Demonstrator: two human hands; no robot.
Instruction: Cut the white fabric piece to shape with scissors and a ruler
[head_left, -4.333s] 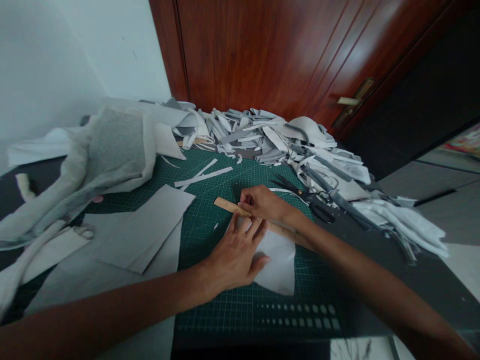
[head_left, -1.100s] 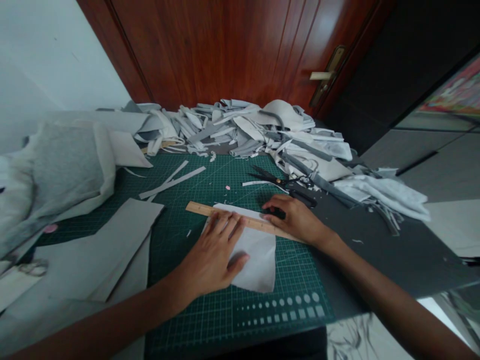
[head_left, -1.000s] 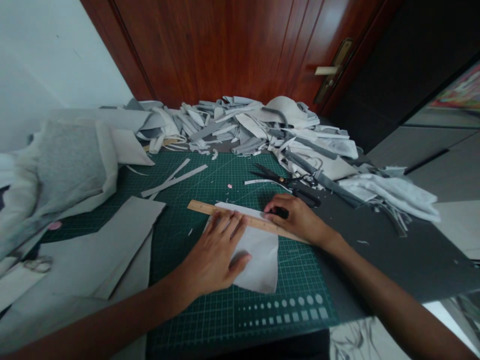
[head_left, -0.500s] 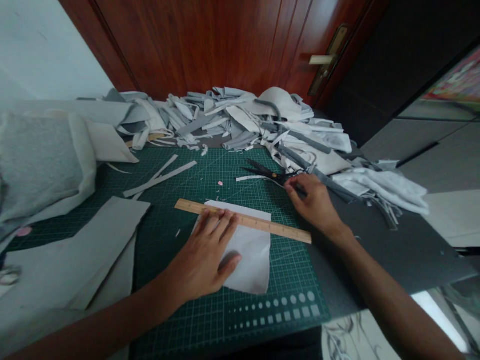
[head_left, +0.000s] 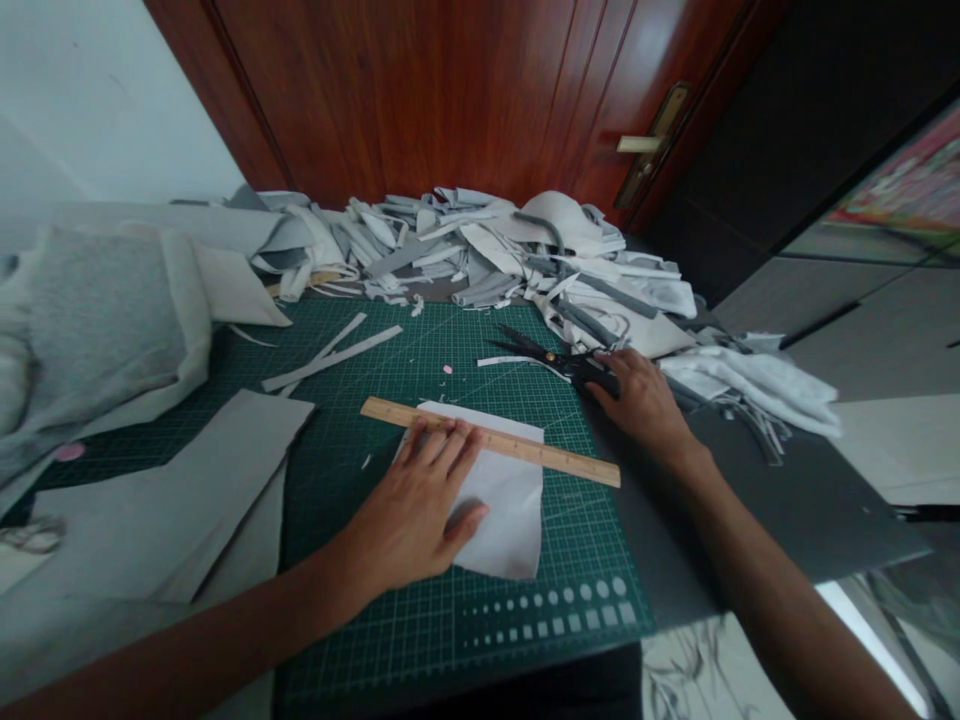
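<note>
— Hands first, please: how are they placed?

— Left hand [head_left: 420,505] lies flat, fingers spread and open, pressing down on cloth. Right hand [head_left: 637,395] rests farther away, fingers curled over scissor handles. Whether it truly grips them, I cannot tell.

— And what lies around them, biggest first?

— A dark green gridded cutting mat [head_left: 450,620] covers the middle of a dark grey tabletop [head_left: 787,510]. Along the mat's far edge sprawls a heap of grey and white fabric offcuts [head_left: 487,250]. Flat grey fabric sheets [head_left: 187,490] overlap the mat's left edge. Near the mat's front edge sits a white rectangular fabric piece [head_left: 506,510], partly under the left palm. A long wooden ruler [head_left: 525,452] crosses that piece's far end at a slant, and the left fingertips [head_left: 439,445] touch it. Black-handled scissors [head_left: 551,356] lie at the mat's right edge, blades pointing left, handles beneath the right hand. A tiny pink speck [head_left: 448,369] sits just beyond the ruler.
</note>
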